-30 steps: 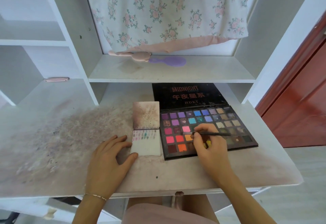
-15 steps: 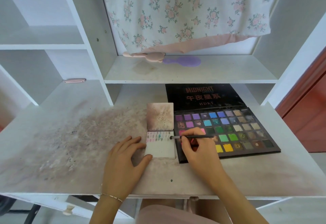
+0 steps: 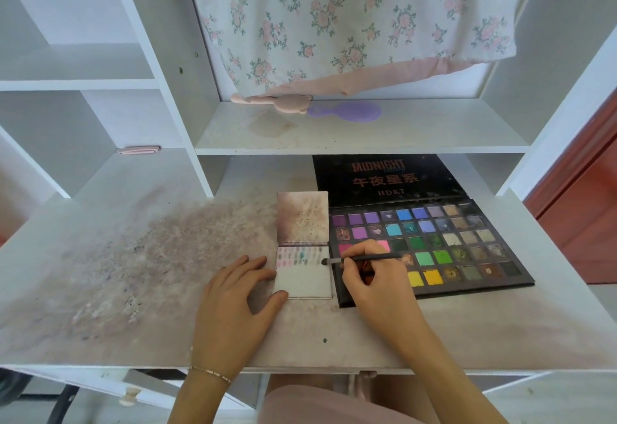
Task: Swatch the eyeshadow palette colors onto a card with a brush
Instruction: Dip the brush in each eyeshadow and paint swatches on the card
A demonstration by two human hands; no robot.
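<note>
Head view
Surface: white desk, its left part smeared with dusty pink-grey pigment.
Room: white shelf unit behind; floral cloth hanging over the shelf; pink brush and purple brush lying on it; red-brown door at right.
Left hand: fingers straight and spread, flat on the desk, fingertips and thumb touching the card's left edge.
Right hand: fingers curled, pinching the brush; its tip sits at the card's right edge.
Card: small pad flipped open just left of the palette, row of pink, teal and grey swatches across its top.
Palette: open, black, lid flat behind; purples, blues, greens, yellows, neutrals.
</note>
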